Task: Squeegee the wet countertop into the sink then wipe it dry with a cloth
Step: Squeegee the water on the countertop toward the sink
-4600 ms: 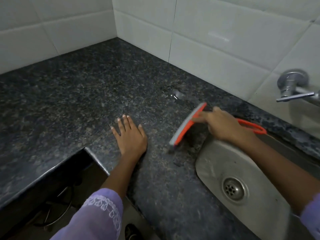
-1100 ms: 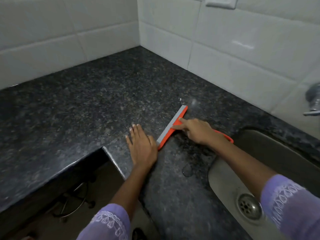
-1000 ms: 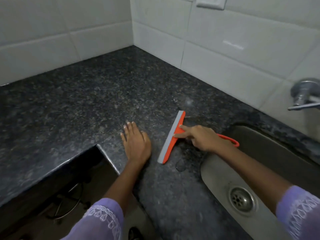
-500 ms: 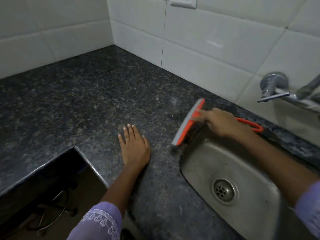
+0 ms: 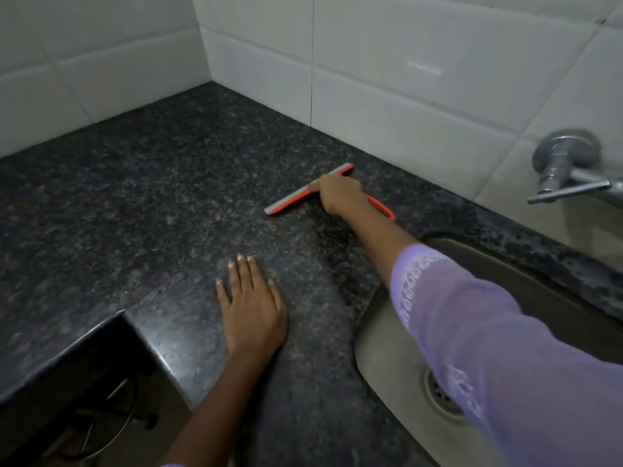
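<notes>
Squeegee [image 5: 305, 193] strokes toward the sink [image 5: 381, 352] are continuing mid-frame, our right hand [image 5: 338, 193] gripping it, left hand [image 5: 251, 308] lying flat on the bench [image 5: 135, 183], and we are seeing no cloth yet.

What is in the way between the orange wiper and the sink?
Nothing visible. Between the squeegee, gripped by the right hand, and the sink lies only bare countertop. The left hand rests flat to the side.
</notes>
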